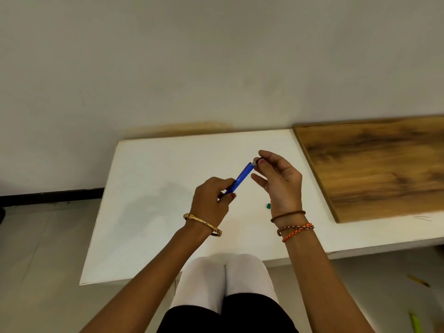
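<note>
- I see the blue pen (243, 175) held in the air above the white tabletop (156, 188). Its long axis runs from 7 o'clock, buried in the left hand (211, 200), up to 1 o'clock, where its pale metal end shows.
- The left hand is curled round the pen's lower half, with the thumb pressed along the barrel.
- The right hand (280, 181) pinches a small dark piece (261, 161) between thumb and forefinger, right at the pen's upper end. Its other fingers are loosely spread below.
- I cannot tell whether the piece touches the metal end or sits just off it.
- As I read it, the next move turns on that piece lining up with the pen's axis. The right hand is the nearer one and would travel along the 1-to-7 line, while the left only steadies the barrel.
- There is open room at 9 o'clock of the hands. The wooden board (374, 169) lies at 3 o'clock, well apart.
- A small green bit (268, 206) lies on the tabletop at 7 o'clock of the right hand, just beside the wrist. I would keep the forearm from sweeping it.
- The tabletop's near edge is at 6 o'clock, above the knees (225, 277), so a dropped piece could roll off there.
</note>
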